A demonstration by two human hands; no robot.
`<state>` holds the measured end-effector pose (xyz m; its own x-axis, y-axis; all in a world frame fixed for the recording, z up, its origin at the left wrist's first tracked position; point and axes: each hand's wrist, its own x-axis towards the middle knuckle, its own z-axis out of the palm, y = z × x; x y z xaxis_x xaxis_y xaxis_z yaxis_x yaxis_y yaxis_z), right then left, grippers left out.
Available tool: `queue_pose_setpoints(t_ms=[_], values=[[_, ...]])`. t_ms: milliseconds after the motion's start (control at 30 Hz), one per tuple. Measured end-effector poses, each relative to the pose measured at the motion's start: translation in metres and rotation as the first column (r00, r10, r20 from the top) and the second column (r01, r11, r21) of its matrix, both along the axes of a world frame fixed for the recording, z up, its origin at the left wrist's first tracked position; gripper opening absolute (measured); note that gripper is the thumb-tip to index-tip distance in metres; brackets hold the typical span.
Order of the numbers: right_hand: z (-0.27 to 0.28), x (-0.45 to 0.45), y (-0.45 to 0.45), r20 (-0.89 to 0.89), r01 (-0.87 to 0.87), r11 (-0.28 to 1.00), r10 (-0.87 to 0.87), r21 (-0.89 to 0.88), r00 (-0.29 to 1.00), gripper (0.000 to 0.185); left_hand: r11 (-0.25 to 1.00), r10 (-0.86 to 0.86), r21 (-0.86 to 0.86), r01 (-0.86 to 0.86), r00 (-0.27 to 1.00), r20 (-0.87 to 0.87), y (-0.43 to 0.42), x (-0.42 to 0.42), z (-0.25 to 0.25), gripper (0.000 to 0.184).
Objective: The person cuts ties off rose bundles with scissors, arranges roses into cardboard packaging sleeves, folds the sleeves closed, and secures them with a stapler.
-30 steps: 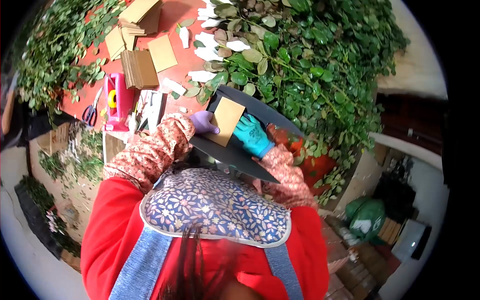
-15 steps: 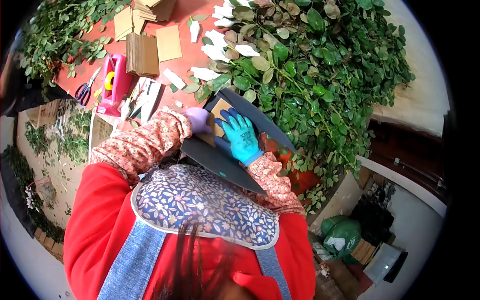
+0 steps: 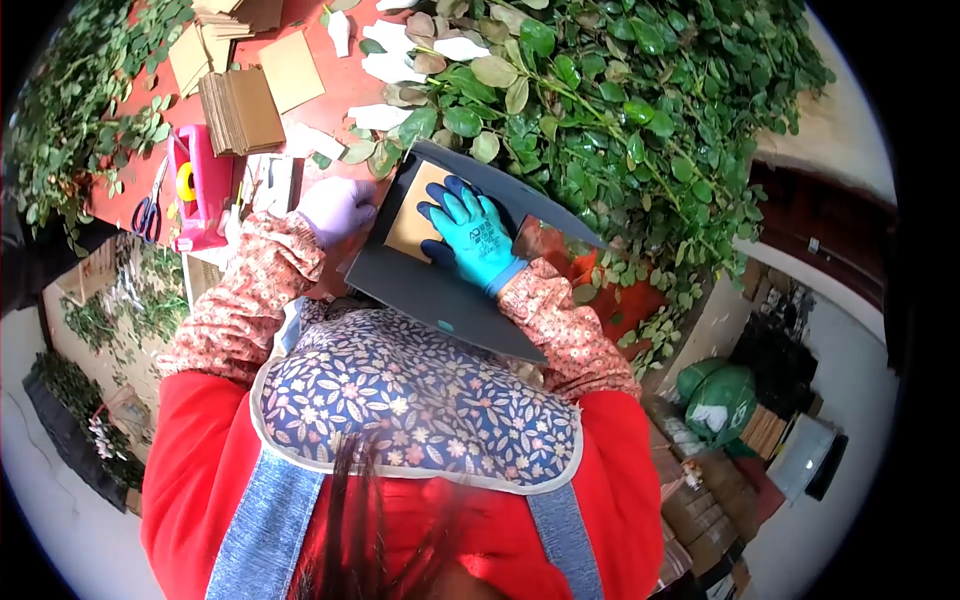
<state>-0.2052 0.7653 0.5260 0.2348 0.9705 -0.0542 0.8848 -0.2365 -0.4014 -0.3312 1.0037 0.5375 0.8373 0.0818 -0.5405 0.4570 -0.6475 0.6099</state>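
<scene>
My right hand, in a teal glove with dark blue fingertips, lies flat with spread fingers on a tan cardboard piece. The cardboard rests on a black sheet whose long sides curve up. My left hand, in a light purple glove, is off the sheet's left edge, its fingers curled together. Whether anything small is inside those fingers is hidden. Left of it are a pink tape dispenser with yellow tape and a pair of scissors.
A stack of cardboard pieces and a single piece lie on the red table. White-wrapped bundles lie beside a big heap of leafy stems. More foliage is at the left.
My left hand has let go of the cardboard and moved left, away from the black sheet. My right hand has come onto the cardboard, which now lies flatter on the sheet.
</scene>
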Motion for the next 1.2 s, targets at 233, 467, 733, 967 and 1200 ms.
queue_pose_setpoints(t_ms=[233,467,733,967,1200], values=[[-0.016,-0.001,-0.008,0.069,-0.007,0.999,0.01,-0.045,0.998,0.057,0.974,-0.217,0.078,0.211,0.799,0.561,-0.021,0.02,-0.004,0.046],[0.067,0.009,-0.012,-0.365,0.01,0.954,-0.124,-0.3,0.923,0.044,0.894,-0.419,0.292,0.34,0.864,0.278,-0.035,0.029,-0.019,0.053],[0.198,0.103,-0.049,-0.256,0.468,0.684,-0.394,0.56,0.883,0.031,0.937,-0.345,0.169,0.305,0.875,0.34,-0.037,0.024,-0.01,0.059],[0.078,0.161,-0.041,0.313,0.542,0.84,-0.52,0.021,0.794,0.049,0.959,-0.277,0.134,0.249,0.921,0.275,-0.04,0.027,-0.01,0.048],[0.085,0.164,-0.057,0.316,0.447,0.87,-0.493,0.209,0.811,0.014,0.931,-0.326,0.249,0.266,0.912,0.247,-0.048,0.029,0.015,0.044]])
